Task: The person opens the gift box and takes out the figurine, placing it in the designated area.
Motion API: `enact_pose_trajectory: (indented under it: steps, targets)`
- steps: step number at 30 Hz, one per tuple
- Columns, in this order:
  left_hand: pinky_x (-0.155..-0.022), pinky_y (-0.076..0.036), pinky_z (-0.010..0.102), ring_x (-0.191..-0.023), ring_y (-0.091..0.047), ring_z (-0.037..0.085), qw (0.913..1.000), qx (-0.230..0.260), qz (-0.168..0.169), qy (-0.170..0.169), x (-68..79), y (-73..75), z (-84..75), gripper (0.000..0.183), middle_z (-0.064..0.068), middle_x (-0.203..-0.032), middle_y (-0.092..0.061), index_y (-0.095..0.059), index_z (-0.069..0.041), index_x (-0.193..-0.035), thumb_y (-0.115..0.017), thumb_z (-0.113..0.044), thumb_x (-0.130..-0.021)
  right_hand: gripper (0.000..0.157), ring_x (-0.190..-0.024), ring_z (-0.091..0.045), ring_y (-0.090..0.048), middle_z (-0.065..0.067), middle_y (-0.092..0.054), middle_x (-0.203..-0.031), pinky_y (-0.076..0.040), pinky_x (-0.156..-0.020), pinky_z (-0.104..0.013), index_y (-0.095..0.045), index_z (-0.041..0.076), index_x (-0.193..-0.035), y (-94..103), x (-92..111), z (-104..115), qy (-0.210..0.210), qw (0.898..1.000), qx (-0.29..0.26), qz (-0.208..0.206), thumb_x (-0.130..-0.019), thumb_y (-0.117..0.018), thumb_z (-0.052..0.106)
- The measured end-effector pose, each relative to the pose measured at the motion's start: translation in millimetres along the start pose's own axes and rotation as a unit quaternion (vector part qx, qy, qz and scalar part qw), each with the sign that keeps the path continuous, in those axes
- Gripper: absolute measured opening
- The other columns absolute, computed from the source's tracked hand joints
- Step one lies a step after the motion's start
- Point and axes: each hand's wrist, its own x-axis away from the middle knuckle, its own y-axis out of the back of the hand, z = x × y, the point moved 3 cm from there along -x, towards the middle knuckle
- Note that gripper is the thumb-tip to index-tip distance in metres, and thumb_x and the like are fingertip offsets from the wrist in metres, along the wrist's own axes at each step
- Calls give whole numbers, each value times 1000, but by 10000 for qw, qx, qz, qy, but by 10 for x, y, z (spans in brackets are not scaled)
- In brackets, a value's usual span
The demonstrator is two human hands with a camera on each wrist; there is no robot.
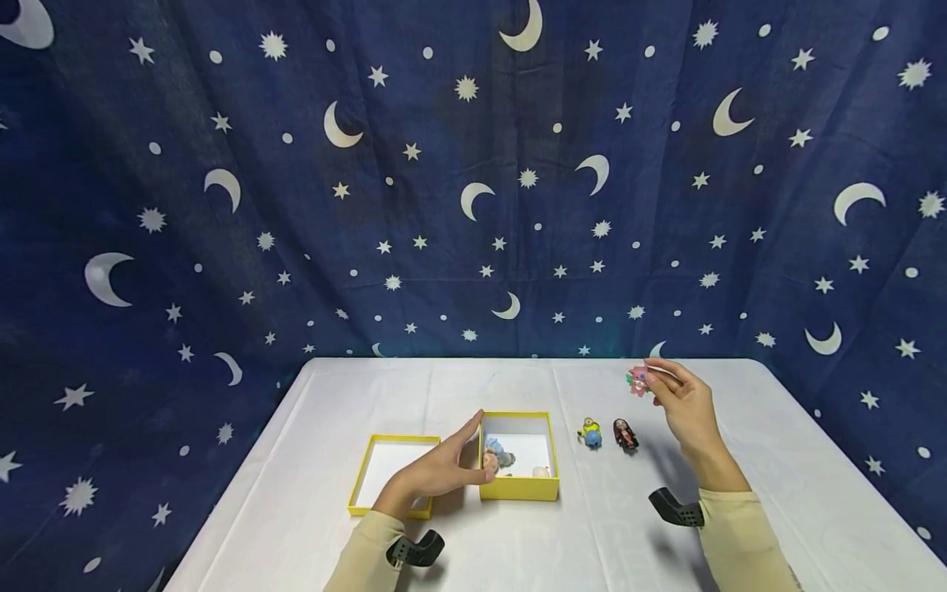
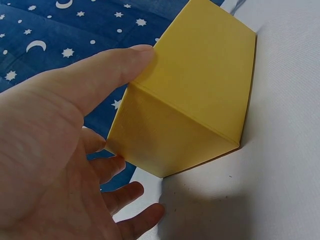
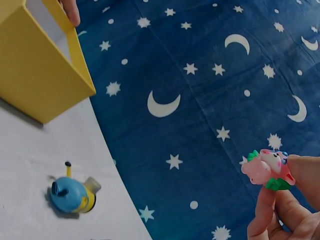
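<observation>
In the head view, my right hand (image 1: 684, 407) is raised above the table's right side. Its thumb and fingertips pinch a small pink toy figurine (image 3: 262, 169) with green parts. My left hand (image 1: 436, 473) holds an open yellow box (image 1: 519, 489) by its left side, thumb at the front corner and index finger at the back corner; the other fingers hang loose beside it. Inside the box lie a blue-and-peach figurine (image 1: 499, 452) and a pale small item (image 1: 542, 472), partly hidden by the front wall. Right of the box are a yellow-and-blue Minion figurine (image 1: 590, 433) and a dark-robed figurine (image 1: 625, 436).
A shallow yellow-rimmed box lid (image 1: 381, 464) lies left of the box, white inside up, partly behind my left forearm. Everything rests on a white-covered table (image 1: 281, 501). Behind its far edge hangs a dark blue curtain (image 1: 444, 148) with moons and stars.
</observation>
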Motion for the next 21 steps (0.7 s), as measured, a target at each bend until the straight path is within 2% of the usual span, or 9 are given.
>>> enact_pose_trajectory:
  steps: [4, 7, 10, 12, 17, 19, 21]
  targets:
    - [-127, -15, 60, -159, -11, 31, 9999, -86, 23, -78, -1, 1, -8, 100, 6, -172, -13, -6, -27, -165, -73, -38, -92, 21, -74, 5, -59, 27, -73, -94, -45, -63, -13, -67, 12, -121, 39, -7, -33, -151, 9989, 422, 97, -100, -61, 9]
    - [-127, -15, 60, -159, -12, 31, 9999, -61, 9, -95, -2, 3, -6, 100, 7, -172, -14, -6, -27, -165, -74, -37, -91, 27, -76, 6, -58, 32, -70, -95, -46, -65, -14, -63, 4, -128, 65, -15, -63, -297, 9964, 791, 65, -102, -60, 12]
    - [-126, -15, 60, -159, -12, 31, 10000, -34, -11, -66, -8, 2, 3, 100, 7, -171, -15, -6, -29, -164, -74, -38, -91, 31, -77, 7, -58, 35, -68, -94, -45, -65, -14, -62, 2, -131, 100, -28, -109, -426, 9937, 1040, -38, -102, -60, 14]
    - [-126, -15, 61, -159, -12, 31, 10000, -22, -27, -46, -10, -1, 10, 100, 7, -171, -15, -6, -30, -164, -74, -38, -91, 29, -76, 7, -58, 35, -68, -92, -45, -64, -15, -64, 5, -129, 126, -37, -145, -490, 9934, 1036, -101, -102, -60, 13]
    - [-126, -14, 61, -159, -11, 31, 10000, 16, -46, -3, -16, -8, 21, 100, 5, -172, -14, -6, -31, -164, -74, -39, -91, 23, -75, 9, -58, 35, -68, -89, -43, -62, -15, -68, 26, -117, 200, -54, -229, -567, 9928, 1036, -222, -101, -60, 10]
    - [-126, -15, 61, -159, -11, 31, 10000, 4, -47, 3, -15, -10, 20, 101, 5, -172, -13, -6, -31, -164, -75, -38, -91, 23, -76, 10, -58, 36, -67, -89, -43, -63, -16, -66, 29, -116, 230, -55, -252, -614, 9915, 1131, -194, -102, -59, 12]
    - [-126, -15, 61, -159, -12, 31, 10000, -26, -54, 16, -14, -11, 20, 101, 5, -172, -14, -6, -32, -164, -75, -38, -90, 22, -75, 10, -57, 36, -67, -88, -43, -63, -16, -66, 26, -118, 255, -53, -271, -677, 9900, 1229, -150, -103, -58, 13]
